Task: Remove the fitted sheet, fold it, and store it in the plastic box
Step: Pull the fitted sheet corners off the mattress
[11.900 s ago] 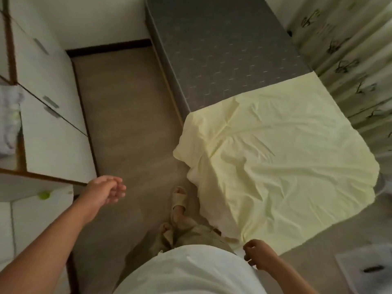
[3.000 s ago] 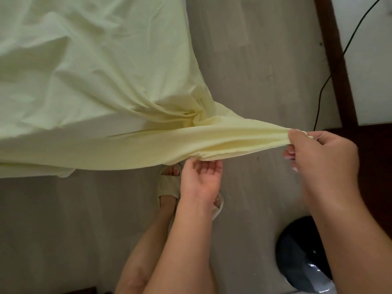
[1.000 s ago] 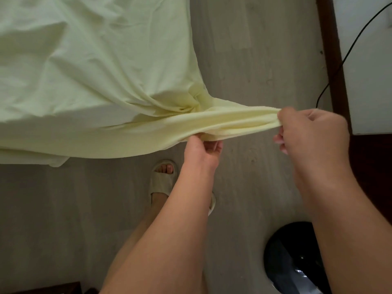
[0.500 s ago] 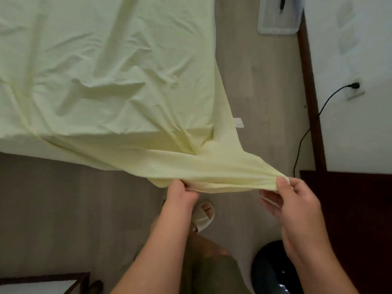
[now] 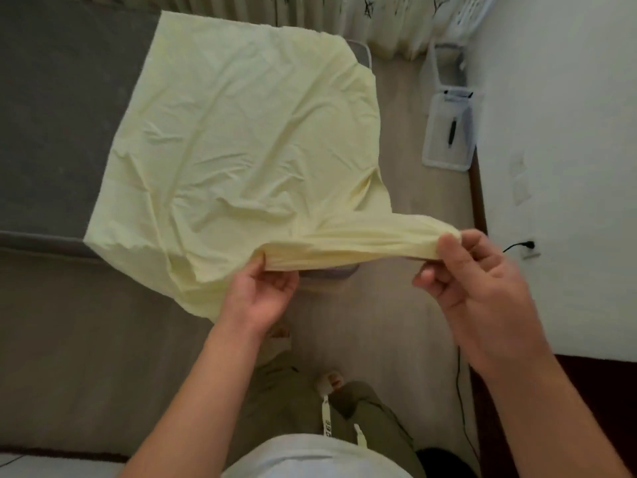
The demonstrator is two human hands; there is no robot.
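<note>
- Your left hand (image 5: 262,298) grips the bunched edge of the sheet (image 5: 241,150) and your right hand (image 5: 472,274) pinches the corner tip, stretching it taut, probably to line it up for folding
- It lies doubled over on the mattress (image 5: 51,115), its near edge hanging off
- Your plastic box (image 5: 450,132) sits on the floor by the wall, well apart
- Lettering on your waist cord (image 5: 326,420) is too blurred to read

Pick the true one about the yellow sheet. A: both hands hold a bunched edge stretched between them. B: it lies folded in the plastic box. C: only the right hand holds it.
A: the left hand and the right hand each grip the bunched edge of the sheet, which is pulled taut between them.
</note>
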